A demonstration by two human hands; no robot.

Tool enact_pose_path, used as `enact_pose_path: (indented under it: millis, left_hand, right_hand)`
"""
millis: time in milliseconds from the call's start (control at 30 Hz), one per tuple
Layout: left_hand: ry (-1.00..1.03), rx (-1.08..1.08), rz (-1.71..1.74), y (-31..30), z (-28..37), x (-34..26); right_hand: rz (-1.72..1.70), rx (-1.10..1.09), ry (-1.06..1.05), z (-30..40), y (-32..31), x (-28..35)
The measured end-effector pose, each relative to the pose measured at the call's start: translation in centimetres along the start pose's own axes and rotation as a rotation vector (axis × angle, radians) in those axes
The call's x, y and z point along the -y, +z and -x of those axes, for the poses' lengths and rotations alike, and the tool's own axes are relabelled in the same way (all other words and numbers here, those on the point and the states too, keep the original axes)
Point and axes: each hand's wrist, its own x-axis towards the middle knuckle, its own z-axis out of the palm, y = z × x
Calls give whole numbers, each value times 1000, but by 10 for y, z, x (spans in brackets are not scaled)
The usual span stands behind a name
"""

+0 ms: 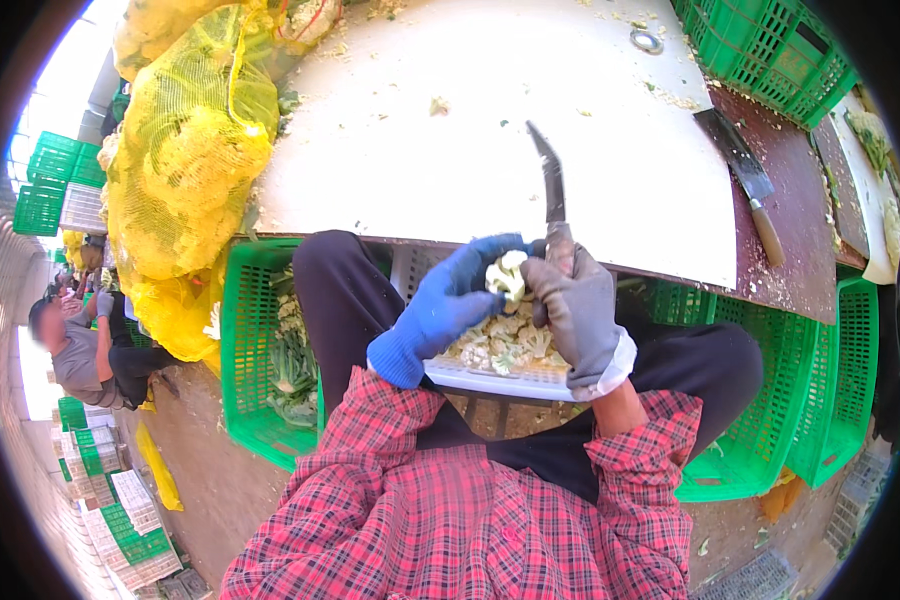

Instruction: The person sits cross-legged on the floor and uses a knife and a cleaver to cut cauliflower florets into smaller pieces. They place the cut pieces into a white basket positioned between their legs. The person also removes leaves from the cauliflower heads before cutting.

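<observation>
In a blue knit glove, my left hand (450,300) grips a small cauliflower floret (507,276) over my lap. Close beside it, my right hand (576,307), in a grey glove, is closed around the handle of a curved-blade knife (552,176), whose blade points away from me over the white board. The right fingers are near or against the floret; contact is unclear. Below both hands, a white plastic crate (495,377) between my knees holds many cut cauliflower florets (506,341).
Yellow mesh sacks of cauliflower (195,165) stand left of the white board (390,150). A cleaver (742,161) lies to the right. Green crates flank my legs, one with leaves and stalks (292,367). Another person (90,352) sits at far left.
</observation>
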Motion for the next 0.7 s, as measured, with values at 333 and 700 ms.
enact_pose_path:
  millis: [333, 700]
  left_hand:
    - [641, -763, -1253, -163, -179, -19]
    - [174, -449, -9, -77, -149, -32]
  right_hand:
    - [-67, -246, -62, -5, -15, 41]
    - [391, -250, -233, -12, -8, 16]
